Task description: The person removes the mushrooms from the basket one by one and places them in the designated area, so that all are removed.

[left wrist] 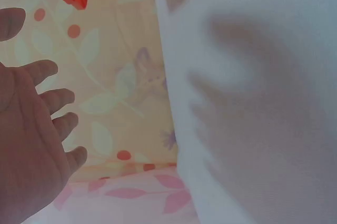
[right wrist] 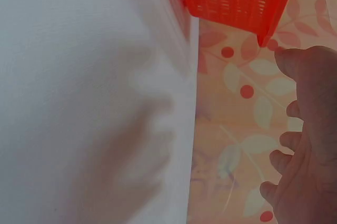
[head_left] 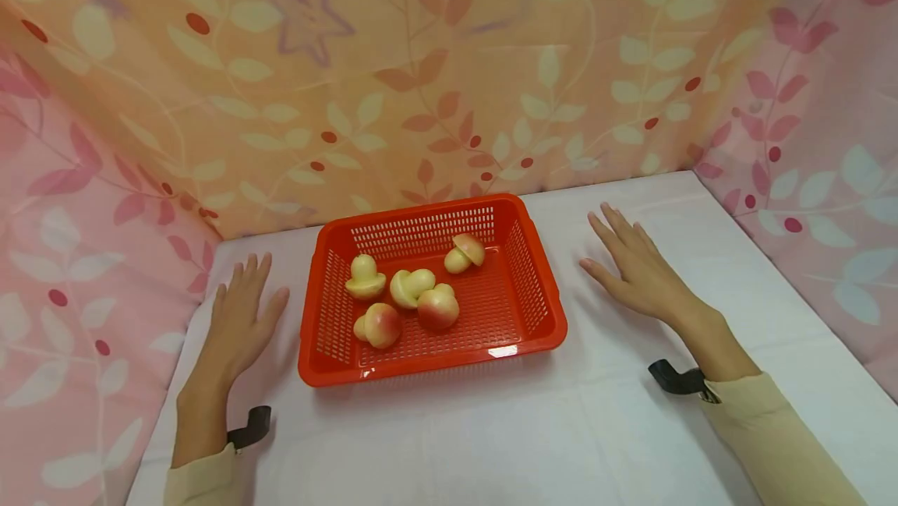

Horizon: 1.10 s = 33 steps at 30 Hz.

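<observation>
A red plastic basket [head_left: 435, 369] with slotted walls stands on the white table, holding several mushroom-shaped pieces with pale stems and pink-tinged caps. One such mushroom [head_left: 465, 253] lies toward the back right; another mushroom [head_left: 380, 326] is near the front left. To the left of the basket, my left hand [head_left: 241, 323] is held palm down with fingers extended, touching nothing. My right hand [head_left: 638, 268] hovers on the other side, its fingers straight and spread, apart from the basket. Both wrist views show a hand [left wrist: 26, 134] with bare palm and its shadow on the cloth.
White cloth [head_left: 449, 444] covers the table. A floral curtain [head_left: 435, 77] rises behind it, with pink floral curtains [head_left: 835, 147] at the sides. Each wrist carries a black camera mount [head_left: 677, 377] below the hand.
</observation>
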Available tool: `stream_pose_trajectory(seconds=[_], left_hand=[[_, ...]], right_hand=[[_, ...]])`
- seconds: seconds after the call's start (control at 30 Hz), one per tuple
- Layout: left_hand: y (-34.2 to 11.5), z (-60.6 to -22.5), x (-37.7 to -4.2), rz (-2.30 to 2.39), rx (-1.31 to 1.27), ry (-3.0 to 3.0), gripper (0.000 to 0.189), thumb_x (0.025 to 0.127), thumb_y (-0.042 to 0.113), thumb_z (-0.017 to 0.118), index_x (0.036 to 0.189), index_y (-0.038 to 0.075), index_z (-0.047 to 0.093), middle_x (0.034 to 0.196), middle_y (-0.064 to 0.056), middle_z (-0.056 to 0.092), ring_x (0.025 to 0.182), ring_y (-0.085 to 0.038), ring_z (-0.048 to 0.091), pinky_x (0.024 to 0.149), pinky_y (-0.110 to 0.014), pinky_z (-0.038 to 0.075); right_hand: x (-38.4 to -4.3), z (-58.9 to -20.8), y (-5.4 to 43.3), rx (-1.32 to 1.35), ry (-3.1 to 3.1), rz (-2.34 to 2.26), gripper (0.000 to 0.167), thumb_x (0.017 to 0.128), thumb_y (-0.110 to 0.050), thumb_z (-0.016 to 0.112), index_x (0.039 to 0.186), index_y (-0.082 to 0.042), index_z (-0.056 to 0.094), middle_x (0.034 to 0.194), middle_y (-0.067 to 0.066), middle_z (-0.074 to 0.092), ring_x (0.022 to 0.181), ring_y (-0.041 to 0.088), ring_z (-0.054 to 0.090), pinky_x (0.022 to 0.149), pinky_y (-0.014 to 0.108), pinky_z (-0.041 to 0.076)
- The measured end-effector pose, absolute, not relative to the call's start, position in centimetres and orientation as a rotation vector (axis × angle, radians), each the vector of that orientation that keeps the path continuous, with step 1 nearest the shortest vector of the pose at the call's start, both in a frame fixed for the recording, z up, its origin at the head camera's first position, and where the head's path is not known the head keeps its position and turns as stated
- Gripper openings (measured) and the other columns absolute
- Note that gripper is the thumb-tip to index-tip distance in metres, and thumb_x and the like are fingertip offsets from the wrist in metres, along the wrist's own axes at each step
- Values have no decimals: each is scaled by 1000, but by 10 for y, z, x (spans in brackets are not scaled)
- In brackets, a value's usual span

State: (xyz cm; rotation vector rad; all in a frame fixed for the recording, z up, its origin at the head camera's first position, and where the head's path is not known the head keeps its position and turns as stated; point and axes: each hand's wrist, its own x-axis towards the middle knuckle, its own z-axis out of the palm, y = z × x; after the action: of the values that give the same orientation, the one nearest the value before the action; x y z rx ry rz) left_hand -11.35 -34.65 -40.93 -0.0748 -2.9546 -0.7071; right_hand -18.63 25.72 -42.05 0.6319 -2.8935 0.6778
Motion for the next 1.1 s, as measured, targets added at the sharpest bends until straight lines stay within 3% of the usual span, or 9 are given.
stream_pose_trajectory(seconds=[0.23,0.5,0.73,0.9,1.1], left_hand=[[-333,-401,-114,-799,-103,-2972,77,110,49,42,172,16,11,177,-24,8,165,-48,-1,130,-70,-11],[-310,-389,-120,-760,-140,-3032,82,107,52,49,172,17,14,177,-21,12,166,-46,1,130,-72,-3],[-303,-390,-124,-730,-182,-3067,83,105,46,56,171,16,16,177,-21,14,165,-48,3,131,-72,-1],[-303,-395,-125,-729,-214,-3039,76,106,39,54,170,14,22,176,-21,19,165,-48,8,130,-74,3],[-302,-399,-126,-713,-223,-3036,69,107,33,51,169,14,26,176,-19,21,165,-49,9,130,-73,-1]], right_hand=[[-190,-412,245,706,-2855,713,79,103,-39,65,168,-11,30,176,20,21,162,45,23,132,67,15],[-196,-400,226,769,-2838,713,76,102,-36,67,167,-14,33,175,17,27,156,49,33,124,72,29],[-199,-391,212,791,-2874,707,76,103,-38,66,167,-15,33,175,15,27,158,45,33,126,70,29],[-201,-384,204,808,-2922,711,78,104,-44,63,169,-18,30,176,15,25,159,45,31,125,71,30],[-204,-379,194,853,-2922,679,78,103,-41,65,168,-15,31,175,16,26,159,43,32,126,67,32]])
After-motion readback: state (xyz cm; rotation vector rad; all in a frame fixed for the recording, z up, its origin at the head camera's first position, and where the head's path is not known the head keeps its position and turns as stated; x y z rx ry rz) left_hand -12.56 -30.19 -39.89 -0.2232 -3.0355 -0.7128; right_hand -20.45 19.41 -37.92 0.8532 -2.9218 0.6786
